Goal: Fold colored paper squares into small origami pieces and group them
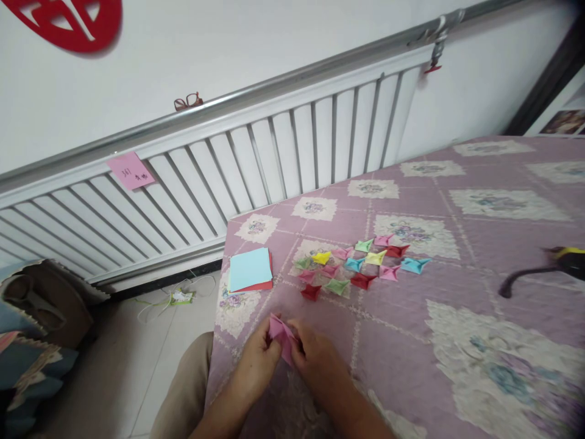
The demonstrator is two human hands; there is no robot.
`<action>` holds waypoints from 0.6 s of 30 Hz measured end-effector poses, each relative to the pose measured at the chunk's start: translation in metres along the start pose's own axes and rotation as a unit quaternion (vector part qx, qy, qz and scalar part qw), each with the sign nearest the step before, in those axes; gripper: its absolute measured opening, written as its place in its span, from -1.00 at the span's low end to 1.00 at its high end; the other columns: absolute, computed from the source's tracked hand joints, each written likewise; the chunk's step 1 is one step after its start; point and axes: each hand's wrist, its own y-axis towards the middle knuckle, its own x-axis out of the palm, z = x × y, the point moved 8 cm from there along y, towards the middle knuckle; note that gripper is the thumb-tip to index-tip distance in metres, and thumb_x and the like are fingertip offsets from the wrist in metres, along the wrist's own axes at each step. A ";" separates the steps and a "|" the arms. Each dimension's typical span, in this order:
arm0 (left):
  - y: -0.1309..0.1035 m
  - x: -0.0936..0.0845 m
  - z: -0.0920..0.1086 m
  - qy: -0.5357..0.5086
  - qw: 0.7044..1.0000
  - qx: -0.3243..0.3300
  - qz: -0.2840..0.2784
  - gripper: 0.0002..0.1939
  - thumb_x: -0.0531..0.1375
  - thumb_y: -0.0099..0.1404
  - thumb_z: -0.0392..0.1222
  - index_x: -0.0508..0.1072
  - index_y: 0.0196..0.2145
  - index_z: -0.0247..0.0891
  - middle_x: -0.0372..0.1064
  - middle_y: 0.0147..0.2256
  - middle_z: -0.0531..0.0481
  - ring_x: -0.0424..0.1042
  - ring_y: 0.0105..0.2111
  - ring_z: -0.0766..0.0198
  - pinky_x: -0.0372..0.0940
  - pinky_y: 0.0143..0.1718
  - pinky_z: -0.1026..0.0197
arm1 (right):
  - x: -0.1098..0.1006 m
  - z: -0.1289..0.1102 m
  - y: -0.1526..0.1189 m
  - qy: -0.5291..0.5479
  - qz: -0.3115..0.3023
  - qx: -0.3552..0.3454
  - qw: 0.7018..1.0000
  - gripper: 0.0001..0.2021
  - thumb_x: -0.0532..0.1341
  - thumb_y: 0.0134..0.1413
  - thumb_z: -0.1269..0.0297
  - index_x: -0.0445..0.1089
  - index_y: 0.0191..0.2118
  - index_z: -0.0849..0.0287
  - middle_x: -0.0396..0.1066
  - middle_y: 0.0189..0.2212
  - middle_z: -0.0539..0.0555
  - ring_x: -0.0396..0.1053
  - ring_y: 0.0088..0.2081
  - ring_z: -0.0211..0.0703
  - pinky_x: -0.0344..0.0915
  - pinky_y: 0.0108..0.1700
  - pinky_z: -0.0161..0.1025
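A partly folded piece of pink paper is held between my two hands above the near left part of the table. My left hand pinches its left side, thumb toward me. On the paper's right side, the fingers of my right hand are closed. Beyond my hands, a stack of square paper, light blue on top with red beneath, lies near the table's left edge. Several small folded paper shapes in pink, red, green, yellow and blue lie in rows to the right of the stack.
A purple patterned cloth covers the table. Dark glasses rest at the right. A white radiator with a pink note runs along the wall behind. Brown glasses sit on its pipe.
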 end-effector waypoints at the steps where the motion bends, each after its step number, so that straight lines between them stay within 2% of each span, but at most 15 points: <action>1: 0.001 -0.001 0.001 0.014 1.000 0.004 0.003 -0.55 0.12 0.14 -0.20 0.37 0.01 -0.28 0.43 -0.05 -0.09 0.35 0.00 0.07 0.17 0.07 0.08 | -0.001 -0.001 0.000 0.005 0.001 -0.002 1.000 -0.69 0.03 0.13 0.41 0.35 -0.03 0.17 0.51 -0.20 0.15 0.47 -0.22 -0.09 0.37 -0.18 -0.20; 5: 0.003 -0.001 0.007 0.099 0.994 0.032 -0.013 -0.68 0.09 0.19 -0.24 0.43 -0.09 -0.23 0.49 -0.23 -0.01 0.43 -0.17 0.12 0.25 -0.08 0.16 | -0.005 0.000 0.002 0.019 0.004 0.023 1.000 -0.67 0.04 0.07 0.45 0.36 -0.04 0.17 0.51 -0.20 0.16 0.47 -0.22 -0.08 0.36 -0.17 -0.20; 8: 0.002 0.002 0.013 0.140 0.988 0.055 -0.018 -0.66 0.07 0.19 -0.29 0.42 -0.07 -0.22 0.48 -0.21 -0.02 0.43 -0.20 0.15 0.26 -0.14 0.20 | -0.002 0.007 0.002 0.024 -0.022 0.082 0.996 -0.66 0.06 0.06 0.43 0.34 -0.02 0.19 0.51 -0.22 0.18 0.47 -0.24 -0.08 0.34 -0.18 -0.20; 11: 0.000 0.006 0.020 0.161 0.984 0.076 -0.022 -0.62 0.06 0.17 -0.35 0.43 -0.06 -0.21 0.47 -0.18 -0.02 0.43 -0.20 0.15 0.25 -0.15 0.21 | 0.004 0.011 0.002 0.047 -0.054 0.118 0.990 -0.65 0.10 0.06 0.38 0.34 0.00 0.19 0.49 -0.16 0.19 0.45 -0.18 -0.07 0.31 -0.13 -0.20; 15: -0.001 0.012 0.026 0.170 0.980 0.100 -0.031 -0.67 0.07 0.17 -0.36 0.46 -0.12 -0.20 0.47 -0.20 -0.01 0.43 -0.21 0.16 0.25 -0.16 0.22 | 0.009 0.011 0.002 0.073 -0.074 0.115 0.988 -0.70 0.07 0.08 0.40 0.39 -0.07 0.16 0.49 -0.17 0.16 0.42 -0.15 -0.09 0.27 -0.08 -0.21; 18: -0.001 0.014 0.024 0.169 0.981 0.092 -0.032 -0.69 0.10 0.18 -0.34 0.46 -0.12 -0.22 0.48 -0.20 -0.03 0.43 -0.23 0.16 0.27 -0.19 0.22 | 0.009 0.013 0.002 0.065 -0.076 0.111 0.989 -0.71 0.04 0.08 0.44 0.43 -0.14 0.15 0.51 -0.23 0.13 0.43 -0.18 -0.10 0.26 -0.09 -0.20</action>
